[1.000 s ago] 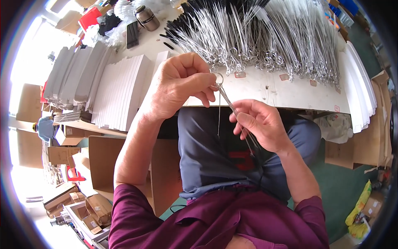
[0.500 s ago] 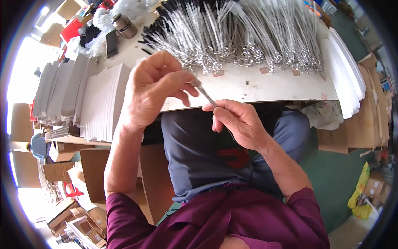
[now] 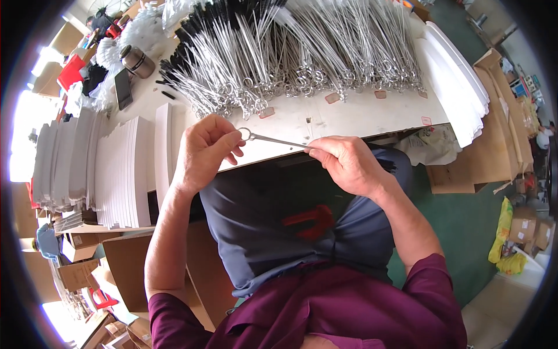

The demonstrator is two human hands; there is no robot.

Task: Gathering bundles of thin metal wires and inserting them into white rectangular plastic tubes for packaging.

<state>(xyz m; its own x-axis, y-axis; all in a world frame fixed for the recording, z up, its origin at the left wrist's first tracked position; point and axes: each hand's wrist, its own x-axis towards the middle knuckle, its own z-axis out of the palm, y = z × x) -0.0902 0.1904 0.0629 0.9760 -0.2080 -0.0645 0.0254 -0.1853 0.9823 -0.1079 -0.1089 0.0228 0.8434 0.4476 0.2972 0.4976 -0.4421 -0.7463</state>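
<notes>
Between my hands, in front of the table edge, a thin bundle of wire-handled brushes point(image 3: 279, 141) is stretched out, sloping slightly down to the right. Thumb and fingers of my left hand point(image 3: 204, 150) pinch it by the ring end. My right hand point(image 3: 350, 166) is closed round the wire shafts, and dark bristles show past its far side. How many brushes are in the bundle I cannot tell. Beyond my hands lies a wide pile of similar brushes point(image 3: 296, 52), their ring ends toward me and black bristles at the far side.
Folded white cardboard pieces point(image 3: 125, 168) stand in rows at the left; more white sheets point(image 3: 450, 81) lie at the right end of the table point(image 3: 372, 116). A dark phone point(image 3: 123, 89) and a metal flask point(image 3: 137, 61) are at the back left. Brown cartons point(image 3: 139, 279) stand below.
My hands have drawn apart, and the bundle has turned from steeply slanted to nearly level. The ring end now shows beside my left fingertips. The whole view has shifted slightly.
</notes>
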